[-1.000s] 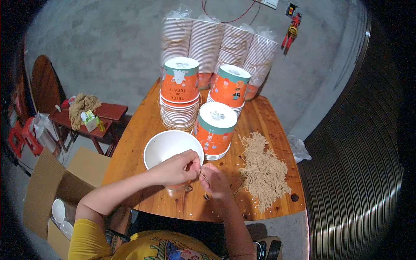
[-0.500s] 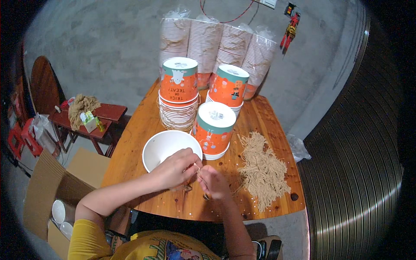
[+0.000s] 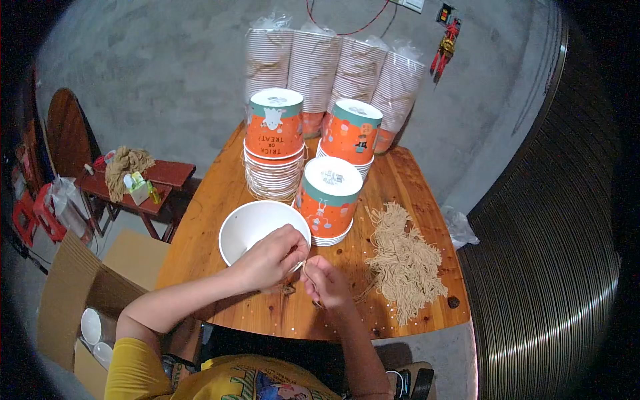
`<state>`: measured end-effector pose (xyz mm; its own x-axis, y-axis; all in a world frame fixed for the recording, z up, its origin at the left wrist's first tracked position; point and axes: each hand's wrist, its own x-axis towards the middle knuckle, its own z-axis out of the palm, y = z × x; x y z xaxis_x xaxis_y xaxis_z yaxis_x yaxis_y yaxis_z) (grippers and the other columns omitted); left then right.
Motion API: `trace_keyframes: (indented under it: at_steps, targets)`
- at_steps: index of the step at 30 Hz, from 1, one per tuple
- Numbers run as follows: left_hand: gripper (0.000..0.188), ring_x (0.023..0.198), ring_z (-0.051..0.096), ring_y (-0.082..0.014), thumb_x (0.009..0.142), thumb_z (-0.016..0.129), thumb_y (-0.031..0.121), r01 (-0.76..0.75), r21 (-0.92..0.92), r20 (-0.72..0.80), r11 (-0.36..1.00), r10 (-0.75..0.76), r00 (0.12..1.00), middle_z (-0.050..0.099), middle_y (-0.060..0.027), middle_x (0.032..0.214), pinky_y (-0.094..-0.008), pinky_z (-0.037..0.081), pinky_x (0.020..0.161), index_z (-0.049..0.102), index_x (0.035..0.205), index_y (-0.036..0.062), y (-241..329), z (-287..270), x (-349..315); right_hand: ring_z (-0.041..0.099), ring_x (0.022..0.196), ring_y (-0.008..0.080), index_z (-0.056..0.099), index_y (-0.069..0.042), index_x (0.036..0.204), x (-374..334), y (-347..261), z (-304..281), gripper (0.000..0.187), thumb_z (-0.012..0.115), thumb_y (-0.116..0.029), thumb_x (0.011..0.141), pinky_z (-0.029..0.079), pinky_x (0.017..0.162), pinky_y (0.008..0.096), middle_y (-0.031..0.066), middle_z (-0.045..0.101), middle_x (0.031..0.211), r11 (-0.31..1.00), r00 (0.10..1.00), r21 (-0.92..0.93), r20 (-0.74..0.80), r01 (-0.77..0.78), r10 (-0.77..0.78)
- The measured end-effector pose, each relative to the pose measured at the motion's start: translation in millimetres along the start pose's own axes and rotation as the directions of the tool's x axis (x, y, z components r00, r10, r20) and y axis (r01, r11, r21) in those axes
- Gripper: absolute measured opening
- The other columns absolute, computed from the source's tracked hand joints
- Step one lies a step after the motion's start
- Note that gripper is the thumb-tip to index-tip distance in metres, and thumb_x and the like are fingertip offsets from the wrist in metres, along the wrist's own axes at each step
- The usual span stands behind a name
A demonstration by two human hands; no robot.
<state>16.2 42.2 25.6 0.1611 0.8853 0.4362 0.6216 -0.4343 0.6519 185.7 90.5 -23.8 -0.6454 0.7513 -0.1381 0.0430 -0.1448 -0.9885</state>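
Observation:
A white paper bucket [image 3: 241, 225] rests on the wooden table in front of me, its open mouth showing a white inside. At its near right rim, my left hand [image 3: 270, 259] is closed in a pinch on a thin tan string [image 3: 305, 265]. Just right of it, my right hand [image 3: 325, 283] also pinches the string, with fingers curled. The fingertips of both hands are close together, and they partly hide the string and the rim. A pile of tan strings [image 3: 405, 263] lies to the right of my right hand.
Upside-down orange and green printed buckets stand in stacks: one near the middle [image 3: 328, 200], one back left [image 3: 275, 130], one back right [image 3: 353, 130]. Behind them rise tall bagged bucket stacks [image 3: 312, 63]. An open cardboard box [image 3: 70, 287] is at lower left; a red bench [image 3: 167, 172] stands beyond.
My fingertips have shifted slightly at the rim, the right hand drawing a little lower and left. The bucket and the stacks have stayed in place.

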Motion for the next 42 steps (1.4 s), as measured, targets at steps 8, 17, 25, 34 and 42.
trace_keyframes:
  at_steps: [8, 17, 25, 34, 42]
  targets:
    - [0.010, 0.076, 0.058, -0.0252, 0.089, 0.057, 0.012, 0.128, -0.091, 0.058, 0.988, -0.123, 0.991, 0.056, -0.0110, 0.082, -0.0345, 0.046, 0.069, 0.052, 0.087, 0.0029, 3, 0, 0, 0.046, 0.052, 0.0060, 0.050, -0.007, 0.087, 0, 6, -7, 0.021, 0.042, -0.024, 0.096, 0.034, 0.042, 0.0195, 0.0013, 0.052, 0.069, 0.997, 0.999, -0.073, 0.045, 0.028, -0.025]
    - [0.009, 0.077, 0.057, -0.0245, 0.088, 0.057, 0.010, 0.116, -0.118, 0.062, 0.986, -0.109, 0.992, 0.055, -0.0116, 0.085, -0.0337, 0.046, 0.071, 0.055, 0.087, 0.0019, 1, 2, 1, 0.047, 0.061, 0.0048, 0.048, -0.006, 0.106, -3, 4, 3, 0.014, 0.047, -0.015, 0.096, 0.038, 0.049, 0.0182, 0.0009, 0.054, 0.084, 0.948, 0.949, 0.058, -0.051, 0.313, -0.311]
    - [0.010, 0.081, 0.057, -0.0265, 0.088, 0.058, 0.011, 0.164, -0.136, 0.100, 0.977, -0.151, 0.983, 0.055, -0.0127, 0.087, -0.0353, 0.046, 0.073, 0.055, 0.087, 0.0012, 4, 3, 3, 0.041, 0.058, 0.0011, 0.051, -0.006, 0.096, 3, 10, 1, 0.013, 0.060, -0.004, 0.087, 0.033, 0.051, 0.0171, -0.0059, 0.048, 0.070, 0.927, 0.923, -0.066, -0.093, 0.368, -0.373]
    - [0.019, 0.084, 0.056, -0.0318, 0.088, 0.059, 0.018, 0.130, -0.042, -0.010, 0.991, -0.130, 0.991, 0.054, -0.0153, 0.090, -0.0376, 0.045, 0.076, 0.052, 0.093, 0.0007, -1, 2, -1, 0.044, 0.058, 0.0035, 0.050, -0.003, 0.094, 0, 19, 1, 0.016, 0.062, -0.001, 0.083, 0.036, 0.050, 0.0202, -0.0033, 0.048, 0.066, 0.814, 0.869, -0.397, -0.075, 0.424, -0.489]
    - [0.030, 0.078, 0.060, -0.0346, 0.083, 0.066, 0.025, 0.242, 0.184, 0.240, 0.953, -0.283, 0.929, 0.059, -0.0136, 0.083, -0.0426, 0.047, 0.069, 0.048, 0.097, 0.0046, 20, -20, -23, 0.057, 0.064, 0.0184, 0.056, -0.004, 0.104, -24, -5, -28, 0.019, 0.061, -0.008, 0.086, 0.045, 0.057, 0.0310, 0.0062, 0.058, 0.071, 0.731, 0.895, -0.578, -0.002, 0.363, -0.446]
